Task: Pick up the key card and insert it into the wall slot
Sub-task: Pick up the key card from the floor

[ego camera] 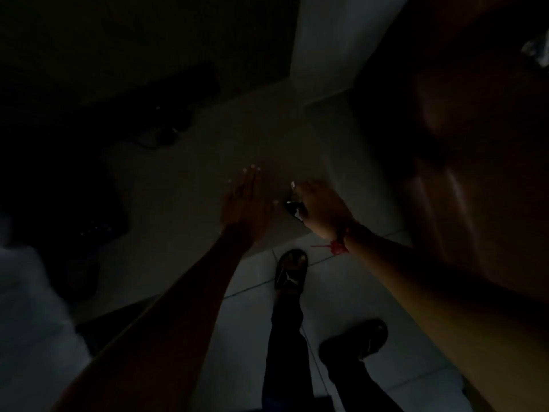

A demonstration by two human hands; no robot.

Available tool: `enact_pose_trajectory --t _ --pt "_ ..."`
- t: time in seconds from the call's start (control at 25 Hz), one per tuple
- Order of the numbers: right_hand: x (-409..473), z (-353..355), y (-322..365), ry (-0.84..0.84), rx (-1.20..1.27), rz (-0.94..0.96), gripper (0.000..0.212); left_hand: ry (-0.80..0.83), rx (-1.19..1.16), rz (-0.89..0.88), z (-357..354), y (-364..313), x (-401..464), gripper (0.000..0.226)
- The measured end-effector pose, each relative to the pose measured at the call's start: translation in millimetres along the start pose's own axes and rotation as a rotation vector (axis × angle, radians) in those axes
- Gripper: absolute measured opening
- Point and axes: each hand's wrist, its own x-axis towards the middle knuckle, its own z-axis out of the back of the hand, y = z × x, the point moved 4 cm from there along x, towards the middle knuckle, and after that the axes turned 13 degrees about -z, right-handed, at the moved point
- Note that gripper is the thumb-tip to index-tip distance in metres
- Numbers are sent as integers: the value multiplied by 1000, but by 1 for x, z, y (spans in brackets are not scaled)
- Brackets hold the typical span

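Note:
The room is very dark. My left hand (pixel 246 200) lies flat against the pale wall (pixel 184 185), fingers stretched out and holding nothing. Just to its right, my right hand (pixel 322 208) is curled, with a red thread on its wrist. It pinches a small dark thing with a pale glint, apparently the key card (pixel 294 208), close to the wall. I cannot make out the wall slot in the dark; it may be hidden under the right hand.
A dark wooden door or cabinet (pixel 463 144) fills the right side. Dark shapes hang or stand at the left (pixel 166 126). Below are pale floor tiles (pixel 249 322) and my two feet in black sandals (pixel 291 272).

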Motion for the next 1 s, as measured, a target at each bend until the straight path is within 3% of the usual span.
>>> enact_pose_trajectory --t 0.28,0.56,0.8,1.0 --pt "8 -44 -3 -174 72 -28 47 -82 12 49 -59 21 -5 80" --pt "23 -60 -4 -91 301 -43 43 -209 64 64 -76 22 -2 79" --pt "10 -40 1 -6 486 -40 42 -74 30 64 -53 17 -5 79" --pt "-16 36 1 -106 580 -71 32 -19 -31 79 -9 -6 -20 68"
